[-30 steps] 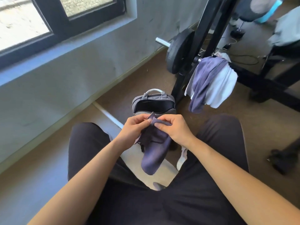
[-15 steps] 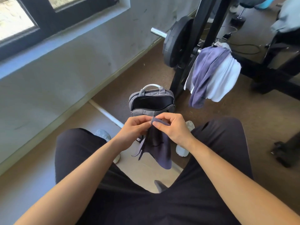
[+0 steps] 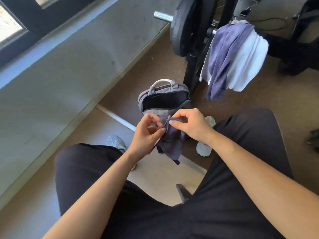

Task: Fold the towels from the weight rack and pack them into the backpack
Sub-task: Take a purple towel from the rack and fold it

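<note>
Folding step in hand. Left hand [image 3: 146,133] and right hand [image 3: 191,126] both pinched top edge of dark purple towel [image 3: 170,144], which hung between knees above floor, near open backpack [image 3: 165,100]. Next move, likely: square corners, halve it. Lilac towel [image 3: 224,54] and white towel [image 3: 246,61] hung on weight rack [image 3: 195,66].

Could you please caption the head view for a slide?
Left hand and right hand pinch a dark towel near the open backpack; more towels hang on the rack.

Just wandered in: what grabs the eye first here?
Mid-frame, a left hand and right hand pinch a small dark towel between the person's knees. Just beyond stands an open grey backpack on the floor, and upper right a purple towel and a white towel hang off the weight rack.
</note>
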`<state>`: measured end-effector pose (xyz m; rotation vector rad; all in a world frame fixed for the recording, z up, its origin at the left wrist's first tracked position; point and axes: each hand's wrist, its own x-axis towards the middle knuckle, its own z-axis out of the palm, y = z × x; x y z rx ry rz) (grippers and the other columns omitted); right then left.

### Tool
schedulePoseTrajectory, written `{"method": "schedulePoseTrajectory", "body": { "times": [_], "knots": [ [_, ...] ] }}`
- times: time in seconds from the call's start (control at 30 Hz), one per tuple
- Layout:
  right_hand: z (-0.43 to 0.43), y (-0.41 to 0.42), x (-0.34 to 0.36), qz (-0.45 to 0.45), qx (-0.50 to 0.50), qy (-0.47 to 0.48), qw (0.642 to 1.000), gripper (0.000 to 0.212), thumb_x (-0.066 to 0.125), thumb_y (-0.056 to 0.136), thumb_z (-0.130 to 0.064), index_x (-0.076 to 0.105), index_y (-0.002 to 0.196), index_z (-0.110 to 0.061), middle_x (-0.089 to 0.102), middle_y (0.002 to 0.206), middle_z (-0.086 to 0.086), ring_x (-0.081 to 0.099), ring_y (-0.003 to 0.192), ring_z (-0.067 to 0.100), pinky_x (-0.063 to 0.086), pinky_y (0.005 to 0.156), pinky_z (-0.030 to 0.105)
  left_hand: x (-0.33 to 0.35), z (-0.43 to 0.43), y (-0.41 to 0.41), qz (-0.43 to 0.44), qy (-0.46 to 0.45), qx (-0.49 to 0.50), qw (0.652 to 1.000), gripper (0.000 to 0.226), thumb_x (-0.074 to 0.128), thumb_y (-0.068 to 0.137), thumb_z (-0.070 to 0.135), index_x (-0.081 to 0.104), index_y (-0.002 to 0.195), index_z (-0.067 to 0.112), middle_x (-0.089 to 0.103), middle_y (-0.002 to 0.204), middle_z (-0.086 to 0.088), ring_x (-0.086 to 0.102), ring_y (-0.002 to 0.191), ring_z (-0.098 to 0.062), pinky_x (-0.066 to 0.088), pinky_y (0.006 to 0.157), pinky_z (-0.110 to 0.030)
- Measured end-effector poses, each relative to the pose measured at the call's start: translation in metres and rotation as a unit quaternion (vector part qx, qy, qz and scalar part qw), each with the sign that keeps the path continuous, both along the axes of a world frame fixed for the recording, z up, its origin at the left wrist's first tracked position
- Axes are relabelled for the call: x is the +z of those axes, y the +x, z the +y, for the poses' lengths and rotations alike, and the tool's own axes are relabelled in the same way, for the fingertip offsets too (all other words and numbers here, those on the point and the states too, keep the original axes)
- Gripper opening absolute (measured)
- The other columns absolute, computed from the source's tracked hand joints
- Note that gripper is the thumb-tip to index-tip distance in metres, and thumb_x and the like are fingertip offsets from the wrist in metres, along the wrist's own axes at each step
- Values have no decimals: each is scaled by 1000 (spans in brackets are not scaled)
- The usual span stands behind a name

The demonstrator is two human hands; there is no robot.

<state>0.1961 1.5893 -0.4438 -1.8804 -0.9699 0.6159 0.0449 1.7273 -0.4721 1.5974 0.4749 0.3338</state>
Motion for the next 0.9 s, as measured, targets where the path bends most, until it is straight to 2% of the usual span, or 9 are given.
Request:
{"method": "schedulePoseTrajectory", "body": {
  "times": [0.13,0.27,0.37,0.53,0.63,0.7,0.77,0.83,0.9],
  "knots": [
    [-6,1,3,3,-3,38,999,6,72,92,-15,74,97,-19,73,87,-6,68,85,8,54,76,19,-21,8,-5,38,79,-33,996,20,67,91,-8,61,91,11,68,93,0,66,82,-16,57,76,-39],
    [-12,2,8,-8,-23,49,998,11,73,91,-16,74,101,-19,73,89,-9,69,88,5,53,78,14,-30,10,-3,52,163,-71,983,32,69,91,-5,72,106,24,76,106,3,73,101,-10,59,94,-34],
    [-14,3,10,-1,-27,54,998,14,75,89,-15,73,102,-21,72,88,-13,68,87,1,52,79,12,-29,8,4,61,191,-93,975,32,76,89,6,72,115,24,74,114,11,70,110,-7,53,101,-26],
    [-25,9,15,-8,-5,69,998,16,77,87,-12,75,102,-10,74,90,-3,70,86,7,54,77,16,-32,4,14,55,208,-85,973,37,81,87,17,72,122,22,72,119,16,65,116,-3,49,103,-23],
    [-30,12,18,-26,7,84,996,14,77,86,-10,73,98,-17,70,85,-8,68,79,5,51,72,16,-33,4,20,29,230,-85,969,35,84,84,15,74,118,15,71,124,9,61,116,8,44,99,-12],
    [-31,13,19,-37,6,90,995,13,77,87,-10,73,98,-15,69,84,-6,67,79,6,52,72,18,-32,3,23,35,242,-99,965,29,83,83,24,75,109,13,72,120,3,65,110,-3,48,93,-19],
    [-31,13,20,-39,0,101,994,11,76,88,-9,73,99,-10,70,85,-3,67,80,7,53,73,20,-35,2,24,58,260,-112,957,28,77,82,37,74,100,15,73,105,2,67,97,-17,52,84,-30],
    [-31,13,23,-29,-16,120,992,9,74,89,-6,73,97,-9,69,83,-3,65,78,4,51,73,19,-42,4,24,93,298,-110,944,27,71,81,41,70,88,15,66,86,2,61,81,-22,52,73,-39],
    [-30,13,25,-8,-45,136,990,7,73,90,-6,72,95,-10,69,80,-6,64,77,3,51,73,20,-50,8,21,144,317,-112,931,26,67,79,39,70,85,14,63,81,1,59,77,-24,51,70,-43]
  ]
}}
